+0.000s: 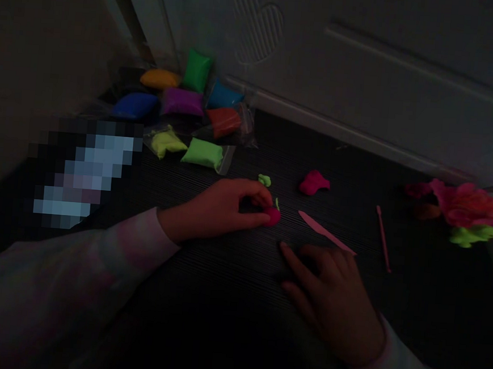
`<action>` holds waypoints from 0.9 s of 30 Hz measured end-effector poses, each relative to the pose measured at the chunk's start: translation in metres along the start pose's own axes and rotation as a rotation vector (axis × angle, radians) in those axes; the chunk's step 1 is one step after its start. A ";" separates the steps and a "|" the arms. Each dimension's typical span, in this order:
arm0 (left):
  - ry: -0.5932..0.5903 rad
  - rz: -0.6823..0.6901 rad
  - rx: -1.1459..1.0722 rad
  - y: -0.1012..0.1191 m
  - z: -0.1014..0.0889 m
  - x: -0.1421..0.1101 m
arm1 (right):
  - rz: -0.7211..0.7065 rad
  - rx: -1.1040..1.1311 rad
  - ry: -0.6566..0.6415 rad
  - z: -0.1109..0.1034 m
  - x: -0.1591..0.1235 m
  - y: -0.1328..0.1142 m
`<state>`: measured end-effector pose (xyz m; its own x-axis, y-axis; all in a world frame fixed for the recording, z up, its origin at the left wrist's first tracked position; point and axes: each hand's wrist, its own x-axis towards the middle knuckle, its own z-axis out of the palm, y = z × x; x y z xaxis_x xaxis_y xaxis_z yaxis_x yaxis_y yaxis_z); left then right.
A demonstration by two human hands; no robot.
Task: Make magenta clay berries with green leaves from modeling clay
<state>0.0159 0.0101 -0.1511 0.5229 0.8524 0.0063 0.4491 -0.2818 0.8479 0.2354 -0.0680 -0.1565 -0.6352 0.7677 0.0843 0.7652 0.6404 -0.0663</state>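
Note:
Between the thumb and fingers of my left hand [223, 208] is a small ball of pink modelling clay [273, 216], with a thin green clay stem [277, 203] standing up from it. My right hand [331, 299] rests low over the dark table, index finger stretched out and thumb apart, holding nothing. Just beyond it lies a pink plastic clay knife [326, 231]. A bit of light green clay [264, 180] sits behind my left fingers. Farther back is a larger pink clay lump [314, 182].
A thin pink modelling tool [383, 239] lies to the right, near a pink and orange flower [471, 205]. Several bagged clay packs, among them a purple one [183, 101] and a light green one [203, 153], are at the back left. A white panel [365, 91] borders the table.

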 end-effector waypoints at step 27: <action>-0.008 -0.011 0.005 0.000 0.000 0.000 | -0.005 0.026 -0.036 0.000 -0.005 0.000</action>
<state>0.0160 0.0105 -0.1506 0.5237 0.8519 -0.0076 0.4590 -0.2746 0.8450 0.2393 -0.0719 -0.1566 -0.6425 0.7647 0.0486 0.7596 0.6440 -0.0914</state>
